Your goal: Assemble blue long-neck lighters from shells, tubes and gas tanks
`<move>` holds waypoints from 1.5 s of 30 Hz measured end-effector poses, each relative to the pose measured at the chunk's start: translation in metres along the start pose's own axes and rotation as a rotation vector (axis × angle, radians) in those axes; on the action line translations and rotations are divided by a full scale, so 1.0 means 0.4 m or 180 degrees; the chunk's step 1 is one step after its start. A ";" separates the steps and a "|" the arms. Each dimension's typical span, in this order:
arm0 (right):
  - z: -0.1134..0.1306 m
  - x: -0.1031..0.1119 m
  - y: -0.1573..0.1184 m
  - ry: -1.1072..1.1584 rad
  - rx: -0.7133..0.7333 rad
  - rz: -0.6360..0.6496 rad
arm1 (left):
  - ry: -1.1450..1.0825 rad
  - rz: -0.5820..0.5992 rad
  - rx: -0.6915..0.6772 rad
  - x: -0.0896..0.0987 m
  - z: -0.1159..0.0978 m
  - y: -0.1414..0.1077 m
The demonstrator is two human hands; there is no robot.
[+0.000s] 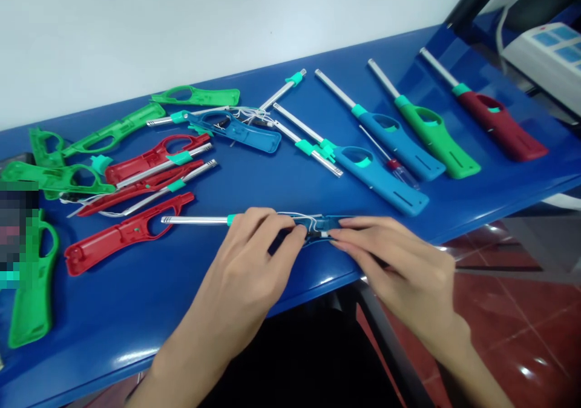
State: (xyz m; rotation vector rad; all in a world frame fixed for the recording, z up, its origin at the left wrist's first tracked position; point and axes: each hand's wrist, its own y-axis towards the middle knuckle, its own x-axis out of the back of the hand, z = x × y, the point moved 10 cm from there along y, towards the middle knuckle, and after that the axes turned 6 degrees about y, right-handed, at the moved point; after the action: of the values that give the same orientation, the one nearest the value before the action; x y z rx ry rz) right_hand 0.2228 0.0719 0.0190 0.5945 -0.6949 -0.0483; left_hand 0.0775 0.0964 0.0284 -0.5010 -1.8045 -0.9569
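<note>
An opened blue lighter shell lies at the table's front edge between my hands, its metal barrel pointing left. My left hand is closed around its middle, by the turquoise collar, with the thumb against a small black part inside. My right hand is closed at the handle end. Its fingertips are at the shell's edges and by the white tip of the black part. Thin white wires loop inside the shell. My fingers hide much of the handle.
Assembled long lighters in blue, green and red lie right, with a screwdriver. Red shell halves, green shell halves and wired barrels lie left and behind. A white power strip stands far right.
</note>
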 end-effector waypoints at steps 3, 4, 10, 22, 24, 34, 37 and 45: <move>0.000 -0.004 -0.004 -0.0003 0.0033 0.0081 | -0.0029 0.0188 0.0068 -0.016 0.004 0.004; -0.001 -0.006 -0.006 -0.0008 0.0046 0.0122 | -0.0035 0.0206 0.0078 -0.020 0.004 0.006; 0.000 -0.011 -0.012 -0.0002 0.0104 0.0198 | 0.0110 0.0133 -0.0077 -0.023 -0.010 0.016; 0.005 -0.021 -0.018 0.0055 0.0186 0.0415 | 0.0528 -0.0072 -0.0415 -0.002 -0.036 0.039; 0.006 -0.021 -0.017 0.0053 0.0176 0.0451 | 0.0499 -0.0080 -0.0400 -0.002 -0.033 0.036; -0.005 -0.012 -0.003 -0.0034 -0.0070 0.0193 | -0.0110 -0.0304 0.0313 -0.007 -0.006 -0.008; -0.018 -0.004 -0.003 -0.0033 -0.0317 0.0035 | -0.0037 -0.0319 0.0220 -0.009 -0.021 -0.008; -0.015 0.002 -0.004 -0.0165 -0.0327 -0.0014 | -0.0210 -0.0360 0.0179 -0.013 -0.019 -0.012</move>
State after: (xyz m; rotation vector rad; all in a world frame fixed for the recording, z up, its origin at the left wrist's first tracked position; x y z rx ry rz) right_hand 0.2274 0.0736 0.0150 0.4976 -0.7368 -0.1034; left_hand 0.0806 0.0878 0.0231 -0.4029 -1.9307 -0.9733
